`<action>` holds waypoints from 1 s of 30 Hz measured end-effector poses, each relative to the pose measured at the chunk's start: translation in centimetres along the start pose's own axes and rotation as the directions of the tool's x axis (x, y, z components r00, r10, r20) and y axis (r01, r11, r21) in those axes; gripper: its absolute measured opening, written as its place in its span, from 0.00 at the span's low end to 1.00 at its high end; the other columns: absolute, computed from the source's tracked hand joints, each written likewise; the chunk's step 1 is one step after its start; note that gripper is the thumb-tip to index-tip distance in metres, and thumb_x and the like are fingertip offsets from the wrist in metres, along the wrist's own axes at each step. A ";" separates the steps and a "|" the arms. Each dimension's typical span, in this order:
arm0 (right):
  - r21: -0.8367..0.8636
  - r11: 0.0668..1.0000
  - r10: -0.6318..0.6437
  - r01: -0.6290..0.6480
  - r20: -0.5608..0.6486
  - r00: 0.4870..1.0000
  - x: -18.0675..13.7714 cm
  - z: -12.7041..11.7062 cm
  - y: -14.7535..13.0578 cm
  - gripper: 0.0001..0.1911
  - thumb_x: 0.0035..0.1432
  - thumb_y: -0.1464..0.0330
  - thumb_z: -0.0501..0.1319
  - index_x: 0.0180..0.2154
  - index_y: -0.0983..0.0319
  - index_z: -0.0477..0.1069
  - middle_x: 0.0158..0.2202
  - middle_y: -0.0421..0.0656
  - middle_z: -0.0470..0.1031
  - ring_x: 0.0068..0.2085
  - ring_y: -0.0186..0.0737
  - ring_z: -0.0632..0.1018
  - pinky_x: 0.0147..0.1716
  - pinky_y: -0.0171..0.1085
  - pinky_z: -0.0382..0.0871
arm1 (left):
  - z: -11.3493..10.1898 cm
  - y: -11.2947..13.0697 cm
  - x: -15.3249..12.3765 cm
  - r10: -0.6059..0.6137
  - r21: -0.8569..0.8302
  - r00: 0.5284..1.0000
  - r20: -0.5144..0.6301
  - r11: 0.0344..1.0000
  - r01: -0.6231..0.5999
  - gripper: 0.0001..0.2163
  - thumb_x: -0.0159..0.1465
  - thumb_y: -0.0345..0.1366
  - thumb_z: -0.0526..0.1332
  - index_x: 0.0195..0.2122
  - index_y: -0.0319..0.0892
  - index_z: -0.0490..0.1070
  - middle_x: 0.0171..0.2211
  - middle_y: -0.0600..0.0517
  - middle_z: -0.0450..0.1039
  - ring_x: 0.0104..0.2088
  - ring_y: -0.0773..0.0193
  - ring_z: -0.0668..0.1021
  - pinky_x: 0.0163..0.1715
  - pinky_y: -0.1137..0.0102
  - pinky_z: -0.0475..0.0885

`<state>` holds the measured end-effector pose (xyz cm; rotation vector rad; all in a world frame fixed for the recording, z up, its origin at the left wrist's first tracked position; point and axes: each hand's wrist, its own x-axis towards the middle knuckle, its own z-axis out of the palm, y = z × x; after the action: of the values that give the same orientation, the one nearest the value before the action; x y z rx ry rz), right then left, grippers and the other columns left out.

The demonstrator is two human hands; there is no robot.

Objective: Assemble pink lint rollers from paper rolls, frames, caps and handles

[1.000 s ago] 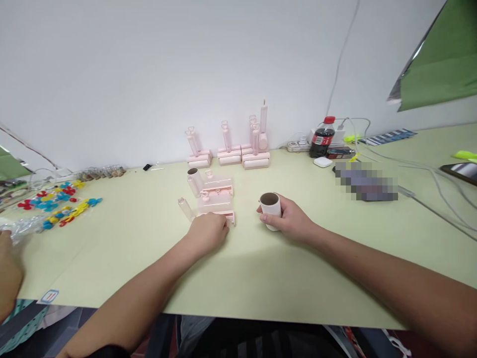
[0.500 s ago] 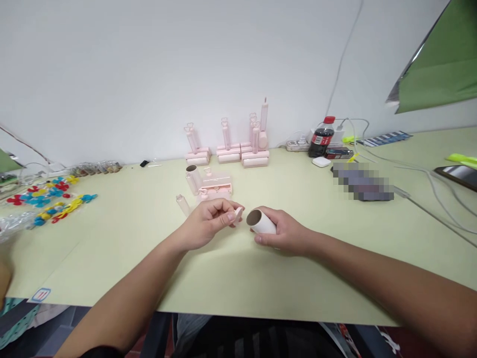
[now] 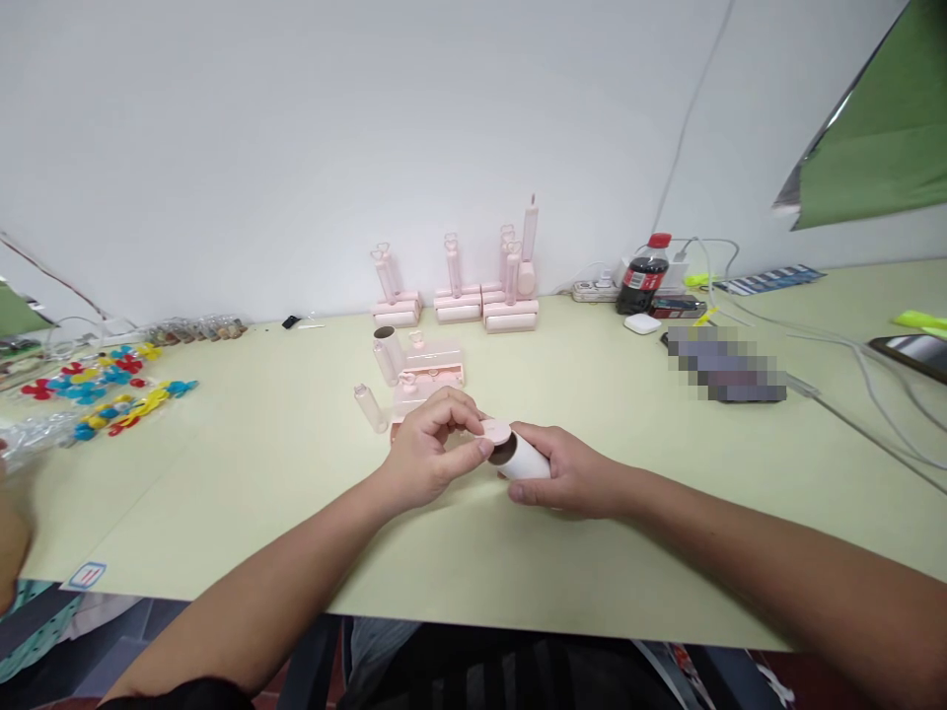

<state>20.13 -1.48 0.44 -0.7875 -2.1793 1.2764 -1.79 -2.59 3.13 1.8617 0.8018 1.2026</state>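
Observation:
My right hand (image 3: 563, 473) is wrapped round a white paper roll (image 3: 522, 457) with a brown cardboard core, held on its side with the open end facing left. My left hand (image 3: 433, 446) pinches a small round pink cap (image 3: 496, 431) right at that open end, touching the roll. Both hands hover just above the pale green table (image 3: 296, 493). Behind them lie loose pink lint-roller parts (image 3: 427, 380), another roll (image 3: 386, 350) and a clear tube (image 3: 369, 405).
Assembled pink rollers (image 3: 473, 296) stand by the wall. A cola bottle (image 3: 642, 275), power strip and cables sit at the back right, a phone (image 3: 913, 350) far right. Coloured plastic pieces (image 3: 104, 390) lie at left, where another person's hand (image 3: 11, 537) shows at the edge.
My left hand left the pink parts with a cap and brought it to the roll. My right hand tipped the roll from upright onto its side and drew it closer.

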 end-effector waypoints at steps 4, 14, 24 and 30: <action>0.034 0.999 -0.006 0.006 -0.003 1.000 0.1 0.0 0.1 0.22 0.54 0.56 0.66 0.45 0.63 0.68 0.36 0.41 0.68 0.34 0.37 0.68 0.34 0.34 0.62 | 0.4 -0.2 -0.3 0.135 0.170 0.990 0.052 0.975 -0.142 0.04 0.60 0.34 0.66 0.32 0.42 0.72 0.36 0.48 0.72 0.39 0.62 0.76 0.41 0.64 0.72; 0.183 0.982 0.060 -0.051 -0.044 0.997 0.3 0.3 0.1 0.21 0.52 0.56 0.67 0.41 0.64 0.68 0.33 0.39 0.65 0.32 0.34 0.65 0.30 0.32 0.59 | 0.1 -0.9 -0.3 0.293 0.321 0.944 0.149 0.889 -0.327 0.19 0.57 0.41 0.70 0.47 0.45 0.67 0.45 0.45 0.68 0.48 0.56 0.73 0.44 0.61 0.73; 0.357 0.930 0.124 -0.093 -0.064 0.990 0.2 0.1 0.4 0.22 0.52 0.56 0.67 0.43 0.63 0.66 0.31 0.40 0.70 0.29 0.35 0.71 0.28 0.34 0.64 | -0.8 0.8 -0.1 0.188 0.396 0.942 0.277 0.871 -0.290 0.15 0.58 0.33 0.61 0.48 0.44 0.69 0.41 0.46 0.73 0.36 0.62 0.75 0.31 0.69 0.71; 0.458 0.877 0.223 -0.146 -0.117 0.968 0.1 -0.2 0.3 0.30 0.55 0.56 0.65 0.56 0.56 0.57 0.37 0.42 0.72 0.30 0.37 0.75 0.29 0.37 0.70 | -4.7 2.7 0.3 -0.428 0.777 0.901 0.063 0.587 0.225 0.10 0.61 0.34 0.53 0.24 0.42 0.68 0.20 0.53 0.68 0.20 0.66 0.67 0.22 0.70 0.58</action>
<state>20.27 -1.16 0.29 -0.8850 -1.6133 1.6617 -5.78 -2.50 6.83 2.2913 1.6026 0.3580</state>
